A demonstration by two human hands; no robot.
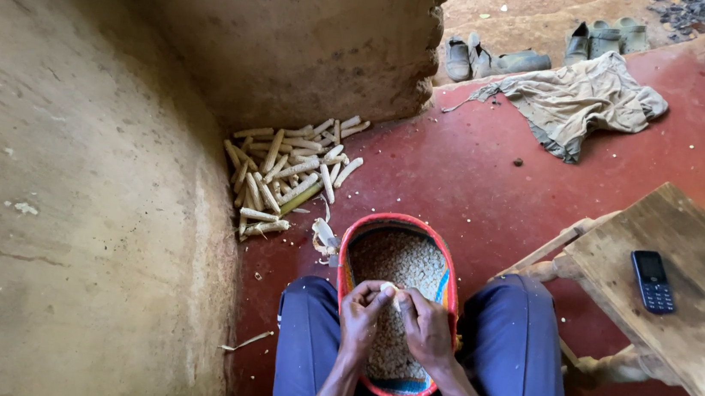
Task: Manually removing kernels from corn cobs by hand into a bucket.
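A red-rimmed woven basket (pixel 358 243) full of pale maize kernels (pixel 401 259) rests between my knees. Over its near half, my left hand (pixel 361 313) and my right hand (pixel 428 326) are closed side by side around a maize cob (pixel 389 290). Only the cob's pale tip shows between my thumbs. My blue trousers (pixel 519 352) frame the basket on both sides.
A pile of bare cobs (pixel 286 173) lies in the corner by the mud wall (pixel 71 162). A wooden stool (pixel 671 289) on my right carries a dark mobile phone (pixel 652 281). A crumpled cloth (pixel 576 99) and shoes (pixel 493 60) lie further off on the red floor.
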